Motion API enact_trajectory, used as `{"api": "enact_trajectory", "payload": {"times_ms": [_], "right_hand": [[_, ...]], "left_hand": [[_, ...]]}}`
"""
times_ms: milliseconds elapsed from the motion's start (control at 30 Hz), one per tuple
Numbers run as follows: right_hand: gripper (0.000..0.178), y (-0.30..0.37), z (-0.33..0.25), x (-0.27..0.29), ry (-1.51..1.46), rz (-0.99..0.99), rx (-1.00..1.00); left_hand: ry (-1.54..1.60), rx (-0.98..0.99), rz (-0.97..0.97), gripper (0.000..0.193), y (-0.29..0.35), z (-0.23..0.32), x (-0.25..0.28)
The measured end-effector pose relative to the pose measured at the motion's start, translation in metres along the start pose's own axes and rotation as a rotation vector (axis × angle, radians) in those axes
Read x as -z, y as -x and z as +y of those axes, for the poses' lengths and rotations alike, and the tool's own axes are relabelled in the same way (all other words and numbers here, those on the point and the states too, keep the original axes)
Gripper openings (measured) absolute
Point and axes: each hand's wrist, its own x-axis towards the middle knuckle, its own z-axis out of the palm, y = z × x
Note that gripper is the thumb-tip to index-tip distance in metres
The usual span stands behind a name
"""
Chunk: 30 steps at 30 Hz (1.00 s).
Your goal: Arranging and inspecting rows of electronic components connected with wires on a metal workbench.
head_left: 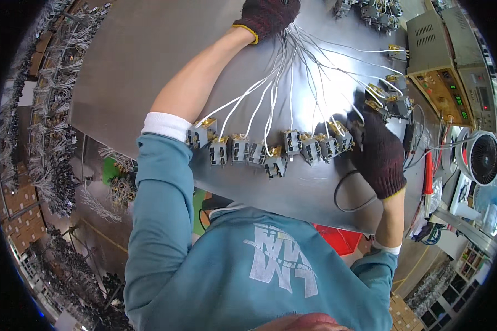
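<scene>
At the far edge of the metal table, my left hand (269,17) in a dark knitted glove is closed round the gathered ends of a bundle of white and grey wires (281,60). The wires fan out toward me to small grey and black electrical parts with brass-coloured tops, such as this one (239,148), set in a curved row. My right hand (378,154), also gloved, is at the right of the row beside an end part (343,137). Its fingers are curled, and what they hold is hidden. A dark cable (339,196) loops out beside it.
Metal test boxes with lit displays (446,91) stand at the table's right, above a small black fan (483,157) and a red-handled tool (428,172). More grey parts (378,14) lie at the far right. Racks of wired parts (55,127) stand left; a red bin (339,238) is below the near edge.
</scene>
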Motion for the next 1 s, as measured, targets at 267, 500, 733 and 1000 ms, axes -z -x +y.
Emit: {"api": "enact_trajectory", "payload": {"times_ms": [267, 500, 733, 1000], "right_hand": [[0.054, 0.018, -0.015, 0.047, -0.401, -0.263, -0.151], [0.046, 0.035, 0.023, 0.055, -0.104, 0.476, -0.299], [0.039, 0.015, 0.038, 0.011, -0.299, 0.323, -0.205], [0.039, 0.005, 0.075, -0.003, -0.705, 0.197, -0.207]], "left_hand": [[0.515, 0.377, -0.042, 0.022, -0.008, 0.027, 0.042], [0.675, 0.506, -0.124, 0.019, -0.035, 0.053, 0.083], [0.549, 0.462, -0.039, 0.022, -0.019, 0.031, 0.031], [0.878, 0.53, -0.22, 0.028, -0.027, 0.049, 0.081]]}}
